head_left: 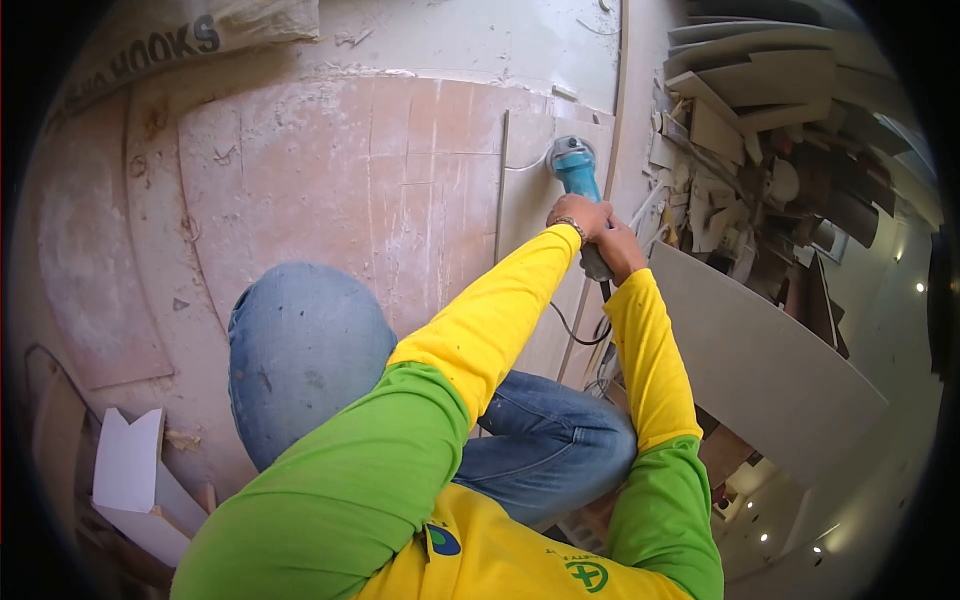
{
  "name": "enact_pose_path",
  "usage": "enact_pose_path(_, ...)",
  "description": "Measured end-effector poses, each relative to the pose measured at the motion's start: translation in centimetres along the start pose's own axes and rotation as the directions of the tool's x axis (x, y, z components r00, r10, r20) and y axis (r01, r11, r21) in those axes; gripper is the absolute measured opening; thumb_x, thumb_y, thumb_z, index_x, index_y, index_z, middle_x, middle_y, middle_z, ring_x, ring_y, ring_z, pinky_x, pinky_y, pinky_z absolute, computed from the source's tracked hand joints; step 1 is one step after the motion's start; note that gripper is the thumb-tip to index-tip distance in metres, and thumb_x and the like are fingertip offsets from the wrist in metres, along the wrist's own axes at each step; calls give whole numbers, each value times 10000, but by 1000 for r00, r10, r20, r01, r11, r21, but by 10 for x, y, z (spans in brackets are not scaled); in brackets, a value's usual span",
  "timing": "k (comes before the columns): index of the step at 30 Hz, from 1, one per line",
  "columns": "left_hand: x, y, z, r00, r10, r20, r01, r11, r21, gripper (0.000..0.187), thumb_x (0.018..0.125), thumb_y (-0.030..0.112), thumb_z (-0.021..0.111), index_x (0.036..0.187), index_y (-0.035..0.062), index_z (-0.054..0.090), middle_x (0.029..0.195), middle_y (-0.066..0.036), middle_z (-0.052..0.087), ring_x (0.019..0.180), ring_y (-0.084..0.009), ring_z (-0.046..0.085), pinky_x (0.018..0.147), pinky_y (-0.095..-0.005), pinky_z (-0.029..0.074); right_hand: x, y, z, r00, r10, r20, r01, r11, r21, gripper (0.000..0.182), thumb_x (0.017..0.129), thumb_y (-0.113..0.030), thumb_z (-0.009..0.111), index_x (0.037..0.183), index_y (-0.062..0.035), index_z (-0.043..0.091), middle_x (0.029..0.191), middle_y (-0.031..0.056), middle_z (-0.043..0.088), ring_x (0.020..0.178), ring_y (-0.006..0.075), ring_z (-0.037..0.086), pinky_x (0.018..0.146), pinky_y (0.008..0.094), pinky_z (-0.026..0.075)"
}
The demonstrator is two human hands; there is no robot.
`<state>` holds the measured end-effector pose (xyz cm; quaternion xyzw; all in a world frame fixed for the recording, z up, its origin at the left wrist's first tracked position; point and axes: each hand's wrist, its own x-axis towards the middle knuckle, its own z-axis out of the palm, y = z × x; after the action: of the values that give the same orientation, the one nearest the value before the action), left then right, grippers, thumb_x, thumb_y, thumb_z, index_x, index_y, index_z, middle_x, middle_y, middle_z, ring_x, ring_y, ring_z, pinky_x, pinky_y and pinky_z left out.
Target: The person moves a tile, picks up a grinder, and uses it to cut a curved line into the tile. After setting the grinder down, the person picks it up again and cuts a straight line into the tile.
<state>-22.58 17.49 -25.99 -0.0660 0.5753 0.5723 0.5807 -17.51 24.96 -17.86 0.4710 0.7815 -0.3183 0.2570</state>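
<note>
A teal angle grinder [577, 172] is held in both my hands, its head and disc resting at a pale flat tile or board [527, 205]. My left hand [578, 213], with a bracelet or watch at the wrist, is wrapped around the middle of the grinder's body. Just behind it, my right hand [622, 250] closes on the dark rear end. From there a black power cord [580, 338] loops down. A curved line runs across the pale piece to the disc, and a thin straight line borders its left side. The disc's contact edge is hidden under the guard.
Pinkish dusty boards [330, 190] cover the surface at left. Stacked offcuts and broken pieces [760, 110] crowd the right, with a large pale panel [770, 350] below them. A printed sack [200, 40] lies at upper left; a white folded box [135, 465] stands at lower left.
</note>
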Motion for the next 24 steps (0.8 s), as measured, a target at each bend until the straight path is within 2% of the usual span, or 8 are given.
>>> enact_pose_path(1,0,0,0,1000,13,-1,-13,1000,25,687,810,488,663,1259,-29,603,1318,-226,598,1189,-324,615,1022,-366,470,1,3,0,999,-40,-22,40,999,9,503,786,-283,739,1186,1,630,944,91,683,753,151,631,670,294,509)
enact_pose_path(8,-11,6,-4,1000,7,30,-7,1000,-1,697,806,492,648,1267,-29,596,1333,-232,585,1203,-328,605,1029,-372,465,-4,-1,-4,998,-51,-39,52,999,5,477,791,-280,738,1161,1,632,915,101,682,705,160,635,633,296,513)
enact_pose_path(10,-8,1,0,995,65,-71,-62,997,38,690,843,567,601,1148,-48,674,1207,-271,646,1120,-381,637,970,-394,489,-7,-6,-2,1000,-25,-19,25,1000,2,456,795,-280,734,1137,3,632,895,103,678,669,168,636,607,298,517)
enact_pose_path(11,-7,2,-2,995,66,-72,-63,997,34,690,843,567,601,1148,-48,674,1207,-271,646,1120,-381,637,970,-394,489,-9,-8,0,999,-26,-18,26,1000,-1,456,795,-280,734,1137,3,632,895,103,678,669,168,636,607,298,517)
enact_pose_path(13,-5,1,-6,999,22,30,-23,999,41,692,815,499,636,1259,-31,607,1329,-233,587,1195,-332,608,1027,-373,464,-13,-10,3,1000,-9,0,9,1000,28,446,796,-279,730,1123,6,627,880,100,673,637,173,630,587,300,518)
enact_pose_path(24,-5,-2,-8,1000,17,21,-18,999,42,661,825,484,631,1248,-25,618,1315,-231,598,1180,-325,620,1012,-373,474,-8,-8,5,1000,1,18,-2,1000,20,436,789,-254,735,1122,4,622,871,88,667,640,164,622,584,299,509)
